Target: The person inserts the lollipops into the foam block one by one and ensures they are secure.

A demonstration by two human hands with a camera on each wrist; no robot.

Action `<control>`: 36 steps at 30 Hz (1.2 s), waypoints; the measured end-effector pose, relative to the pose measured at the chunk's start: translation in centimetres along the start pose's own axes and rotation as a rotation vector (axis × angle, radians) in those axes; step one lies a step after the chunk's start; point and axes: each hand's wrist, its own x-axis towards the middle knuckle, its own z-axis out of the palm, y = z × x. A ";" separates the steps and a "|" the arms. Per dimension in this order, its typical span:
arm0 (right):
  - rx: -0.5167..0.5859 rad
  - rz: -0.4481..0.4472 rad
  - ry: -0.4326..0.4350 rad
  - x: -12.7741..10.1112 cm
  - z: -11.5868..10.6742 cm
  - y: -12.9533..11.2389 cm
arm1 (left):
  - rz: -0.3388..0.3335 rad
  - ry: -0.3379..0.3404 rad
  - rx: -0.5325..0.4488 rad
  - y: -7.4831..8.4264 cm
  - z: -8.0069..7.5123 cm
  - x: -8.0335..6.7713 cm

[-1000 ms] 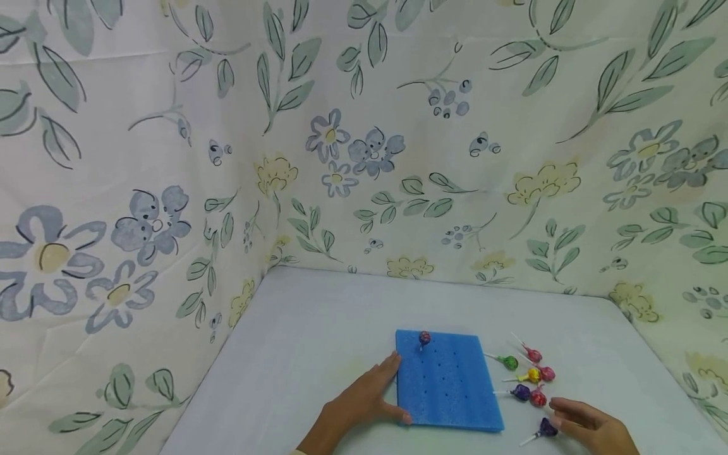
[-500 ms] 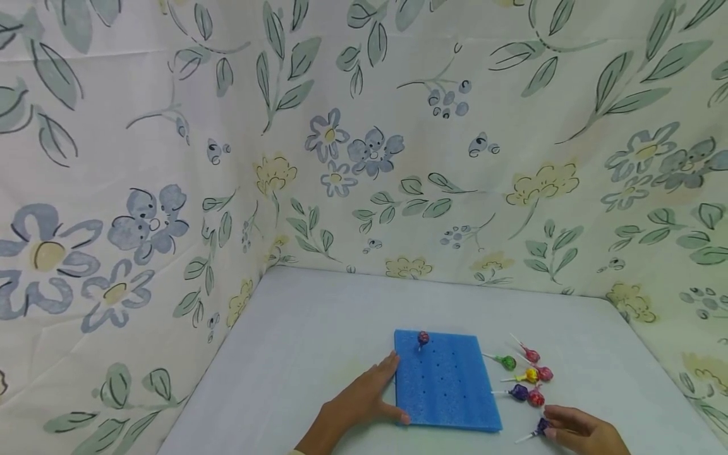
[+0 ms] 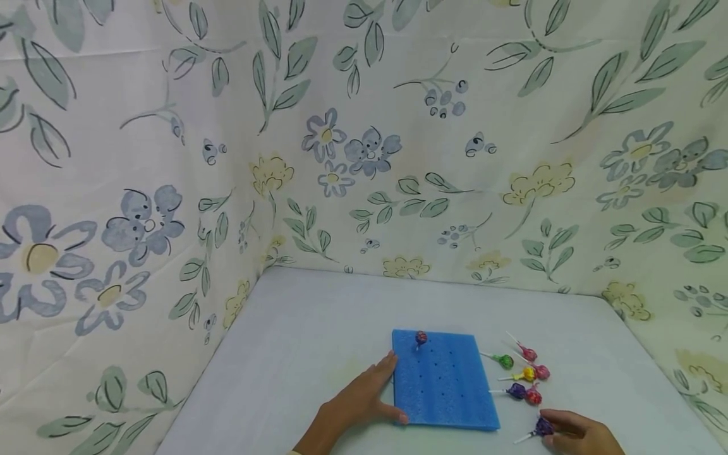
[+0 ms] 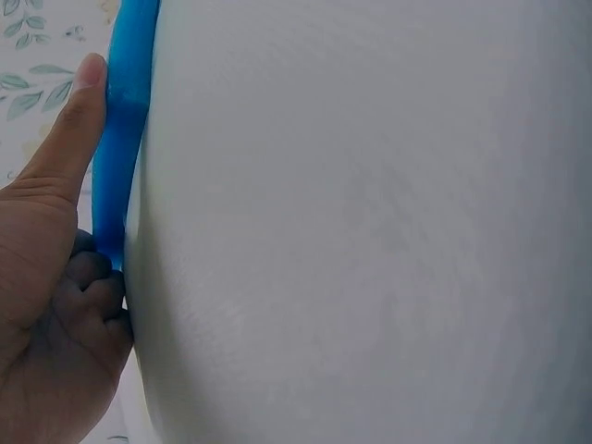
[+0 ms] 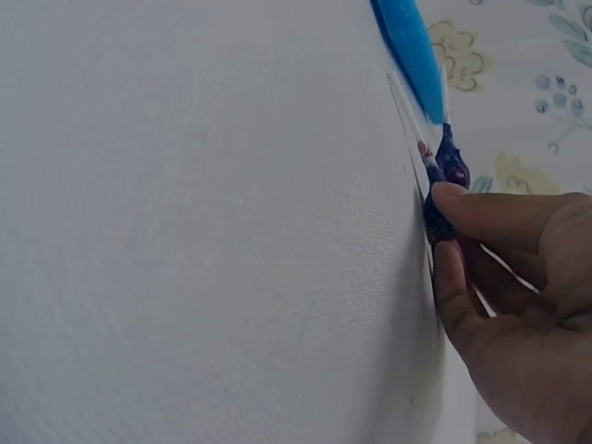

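My left hand (image 3: pixel 361 399) rests against a blue foam board (image 3: pixel 449 404), its extended fingers along the left side and its thumb (image 4: pixel 79 120) at the front edge. Small holes dot the board, and one red-brown lollipop (image 3: pixel 421 337) stands near its back left corner. To the right of the board, my right hand (image 3: pixel 586 433) pinches the wrapped head of a dark purple lollipop (image 3: pixel 543 426) between thumb and fingers. That lollipop's white stick (image 5: pixel 404 106) points away from the hand, close over the table.
Beside the board's right edge lie a green lollipop (image 3: pixel 505 361), a yellow lollipop (image 3: pixel 528 373), another purple lollipop (image 3: pixel 516 391) and several red and pink ones, sticks mostly leftward. Floral cloth (image 3: pixel 370 208) walls enclose the white table (image 3: pixel 318 316).
My right hand has moved slightly left and down to the near purple lollipop, and its fingers have come together on the head. The left hand stays against the board.
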 end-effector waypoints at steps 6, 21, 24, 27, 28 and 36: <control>-0.032 -0.005 0.002 -0.4 0.1 0.1 | 0.018 -0.006 -0.013 0.1 -0.1 -0.2; 0.049 -0.073 0.090 -1.0 0.2 -2.3 | -0.025 -0.008 -0.022 0.4 -0.3 0.1; 0.029 -0.058 0.091 -1.1 0.2 -2.9 | -0.020 -0.005 -0.021 0.4 -0.3 0.1; 0.063 -0.046 0.094 -1.2 0.4 -3.5 | -0.014 -0.002 -0.024 0.4 -0.2 0.2; 0.093 -0.053 0.095 -1.2 0.5 -3.7 | -0.013 -0.001 -0.027 0.4 -0.2 0.2; 0.349 -0.121 0.064 -1.6 1.4 -4.9 | -0.003 0.003 -0.010 0.2 -0.1 0.1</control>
